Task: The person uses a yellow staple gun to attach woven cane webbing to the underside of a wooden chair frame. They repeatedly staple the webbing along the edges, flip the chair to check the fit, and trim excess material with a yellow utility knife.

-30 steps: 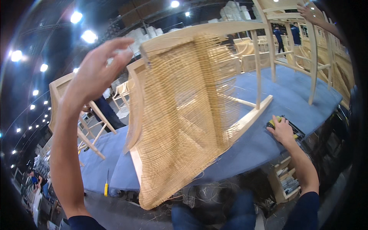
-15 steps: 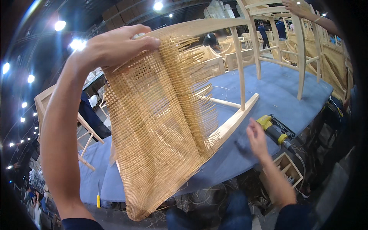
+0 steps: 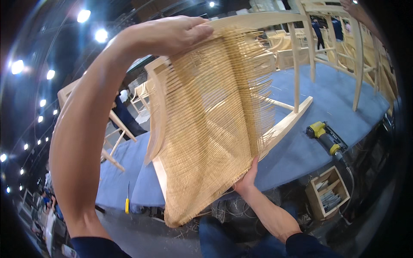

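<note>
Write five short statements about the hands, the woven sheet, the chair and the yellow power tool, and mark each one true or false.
1. The left hand grips the top of the woven sheet at the chair frame. True.
2. The right hand holds the yellow power tool. False: the tool lies alone on the blue table; the right hand is at the sheet's lower edge.
3. The sheet hangs past the table edge. True.
4. The wooden box stands on the table. False: it sits below, beside the table.
5. The table top is red. False: it is blue.
</note>
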The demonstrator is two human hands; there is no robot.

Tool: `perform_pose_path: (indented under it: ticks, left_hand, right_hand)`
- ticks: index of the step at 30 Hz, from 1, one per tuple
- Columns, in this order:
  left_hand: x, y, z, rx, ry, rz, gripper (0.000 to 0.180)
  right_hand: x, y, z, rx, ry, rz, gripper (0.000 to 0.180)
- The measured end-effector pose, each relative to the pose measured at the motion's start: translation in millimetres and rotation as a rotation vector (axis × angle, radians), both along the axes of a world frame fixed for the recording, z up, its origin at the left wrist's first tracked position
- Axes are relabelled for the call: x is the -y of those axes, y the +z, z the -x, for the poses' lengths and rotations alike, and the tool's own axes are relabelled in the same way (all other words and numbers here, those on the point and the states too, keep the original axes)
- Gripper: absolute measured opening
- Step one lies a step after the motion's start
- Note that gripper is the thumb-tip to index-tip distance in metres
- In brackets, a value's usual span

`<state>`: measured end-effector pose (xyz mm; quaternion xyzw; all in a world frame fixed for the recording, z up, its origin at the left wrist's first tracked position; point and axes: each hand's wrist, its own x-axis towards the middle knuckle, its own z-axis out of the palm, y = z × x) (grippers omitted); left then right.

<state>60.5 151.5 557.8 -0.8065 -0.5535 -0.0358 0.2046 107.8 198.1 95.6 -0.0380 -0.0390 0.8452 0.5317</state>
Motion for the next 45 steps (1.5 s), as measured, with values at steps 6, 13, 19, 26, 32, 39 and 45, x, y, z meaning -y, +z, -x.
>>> perform_pose_path:
  ticks: [6, 13, 19, 26, 32, 39, 45]
  left_hand:
    - [69, 5, 15, 0.071, -0.052, -0.196, 0.061]
    - [197, 14, -3, 0.205, -0.241, -0.306, 0.064]
    - [306, 31, 41, -0.01, -0.1, -0.751, 0.064]
    - [344, -64, 175, 0.612, -0.299, -1.015, 0.062]
    - [249, -173, 242, 0.659, -0.119, -1.142, 0.048]
    - [153, -291, 225, 1.582, -0.26, -0.958, 0.051]
    - [150, -335, 248, 1.821, -0.071, -0.82, 0.052]
  right_hand:
    - [25, 36, -11, -0.093, -0.073, -0.063, 0.084]
    - [69, 74, -17, -0.16, -0.217, -0.136, 0.073]
    - [100, 110, -33, -0.243, -0.296, -0.301, 0.064]
    - [97, 147, -82, -0.052, -0.634, -0.62, 0.046]
    - [67, 254, -143, 0.417, -0.881, -1.032, 0.048]
    - [2, 284, -137, 0.778, -0.791, -1.308, 0.053]
    - [-23, 291, -111, 0.796, -0.718, -1.354, 0.049]
